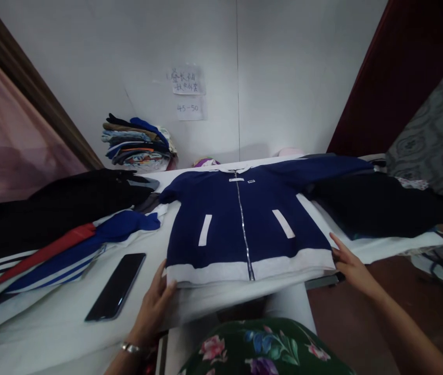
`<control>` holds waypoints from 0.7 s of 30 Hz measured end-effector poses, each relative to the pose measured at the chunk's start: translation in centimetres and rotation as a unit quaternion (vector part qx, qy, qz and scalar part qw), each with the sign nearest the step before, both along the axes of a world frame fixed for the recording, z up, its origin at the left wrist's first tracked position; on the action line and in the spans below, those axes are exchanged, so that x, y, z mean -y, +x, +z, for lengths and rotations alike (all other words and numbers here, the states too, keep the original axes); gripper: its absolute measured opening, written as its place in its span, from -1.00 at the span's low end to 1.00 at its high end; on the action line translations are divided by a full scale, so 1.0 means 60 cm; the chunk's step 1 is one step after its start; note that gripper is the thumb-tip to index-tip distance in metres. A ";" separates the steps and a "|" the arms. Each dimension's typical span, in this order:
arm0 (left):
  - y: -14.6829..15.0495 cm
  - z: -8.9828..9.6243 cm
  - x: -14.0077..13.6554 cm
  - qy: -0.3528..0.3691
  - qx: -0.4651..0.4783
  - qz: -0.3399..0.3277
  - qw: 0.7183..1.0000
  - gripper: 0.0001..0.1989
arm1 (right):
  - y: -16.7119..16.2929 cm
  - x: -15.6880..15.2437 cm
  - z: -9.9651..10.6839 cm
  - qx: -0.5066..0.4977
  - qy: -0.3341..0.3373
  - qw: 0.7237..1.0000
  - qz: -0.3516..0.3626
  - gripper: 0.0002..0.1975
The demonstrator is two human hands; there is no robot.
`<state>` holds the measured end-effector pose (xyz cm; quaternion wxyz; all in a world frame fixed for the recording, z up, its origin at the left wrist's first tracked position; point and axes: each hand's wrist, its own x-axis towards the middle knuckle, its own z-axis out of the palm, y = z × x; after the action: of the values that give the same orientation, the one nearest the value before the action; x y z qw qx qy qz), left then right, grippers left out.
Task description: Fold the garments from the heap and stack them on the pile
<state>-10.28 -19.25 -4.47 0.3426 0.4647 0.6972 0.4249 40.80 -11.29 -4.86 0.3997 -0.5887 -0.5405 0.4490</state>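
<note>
A navy blue zip-up jacket (221, 224) lies spread front side up, its white hem toward me. The zipper is closed, and two white-trimmed pockets sit on either side of it. My left hand (154, 299) grips the hem's left corner, the thumb near the front edge and the fingers partly hidden at the side. At the right corner, my right hand (352, 265) holds the hem with its index finger stretched along the side edge. One jacket sleeve reaches out far to the right over dark clothing; the left one looks bent or foreshortened.
A black phone (115, 286) lies left of the jacket on the white table (68, 333). Black, red and blue garments (61, 208) cover the left side. Folded clothes (137, 143) are stacked at the back. Dark clothing (377, 205) lies right. Paper notes (189, 80) hang on the wall.
</note>
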 end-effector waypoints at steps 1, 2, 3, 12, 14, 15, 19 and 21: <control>0.000 -0.009 0.011 0.010 -0.052 -0.025 0.998 -0.19 | 0.006 -0.002 -0.007 0.064 0.025 0.998 0.005 -0.09; 0.000 -0.017 0.022 0.020 -0.104 -0.048 0.993 -0.11 | 0.014 -0.003 -0.016 0.126 0.054 0.991 0.015 -0.12; 0.000 -0.024 0.032 0.034 -0.157 -0.068 0.985 -0.06 | 0.022 -0.005 -0.025 0.179 0.083 0.980 0.026 -0.15; -0.009 -0.052 0.061 0.153 -0.346 -0.113 0.919 -0.27 | 0.059 -0.025 -0.073 0.332 0.174 0.927 0.011 -0.24; -0.012 -0.056 0.050 0.156 -0.336 -0.103 0.923 -0.39 | 0.051 -0.035 -0.074 0.330 0.168 0.929 -0.012 -0.30; -0.012 -0.058 0.044 0.154 -0.331 -0.096 0.926 -0.45 | 0.047 -0.040 -0.074 0.331 0.162 0.930 -0.024 -0.32; -0.010 -0.048 0.027 0.131 -0.329 -0.089 0.931 -0.53 | 0.041 -0.041 -0.076 0.307 0.137 0.941 -0.043 -0.36; -0.007 -0.035 0.030 0.101 -0.317 -0.107 0.937 -0.53 | 0.049 -0.030 -0.074 0.289 0.120 0.949 -0.036 -0.36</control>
<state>-10.72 -21.04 -6.54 0.0989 0.6793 0.6690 0.2848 43.72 -9.51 -9.29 0.3098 -0.6600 -0.6611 0.1773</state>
